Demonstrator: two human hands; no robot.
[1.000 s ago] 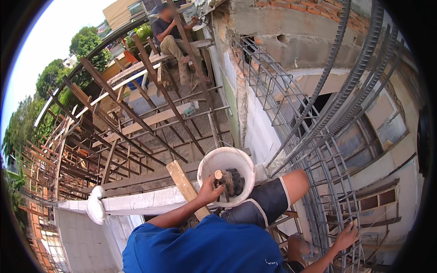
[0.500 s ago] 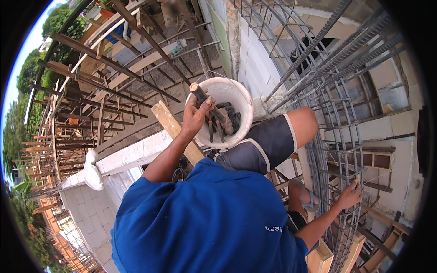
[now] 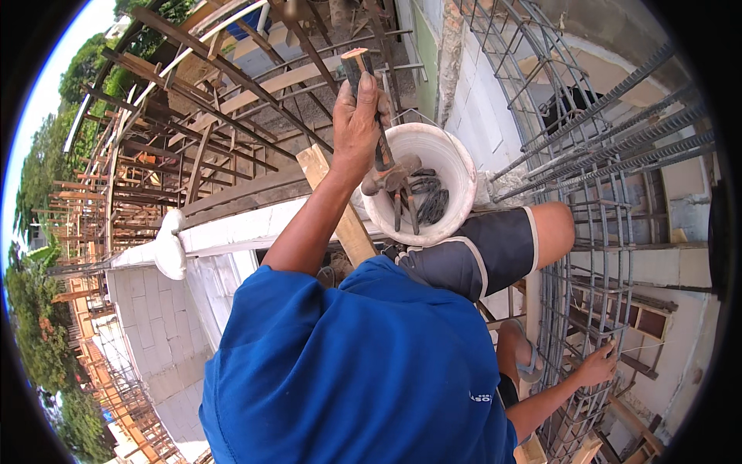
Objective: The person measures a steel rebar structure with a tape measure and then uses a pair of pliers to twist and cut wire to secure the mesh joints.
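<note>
Timber scaffolding (image 3: 209, 62) fills the upper left of the head view; rebar cage (image 3: 514, 85) runs down the right side, pale block wall (image 3: 158, 317) lower left.

Left hand (image 3: 359, 120), upper centre: clamped on hammer (image 3: 382, 151), fingers wrapped round the handle, thumb up along it. Handle end sticks out above the fist, head end down at the left rim of the bucket (image 3: 457, 158). Can't tell if head touches rim.

Bucket: centre of frame, whitish, wire handle, right by the thigh in dark shorts (image 3: 495, 251). Inside: pincers (image 3: 411, 207), handles toward the near side, plus a dark bundle (image 3: 434, 203) to their right.

Plank (image 3: 348, 220) slants just left of bucket, below left forearm.

Right hand (image 3: 597, 365), lower right: at the rebar cage, fingers bent. Can't tell whether they're together or on anything; thin line runs off right from fingertips.
</note>
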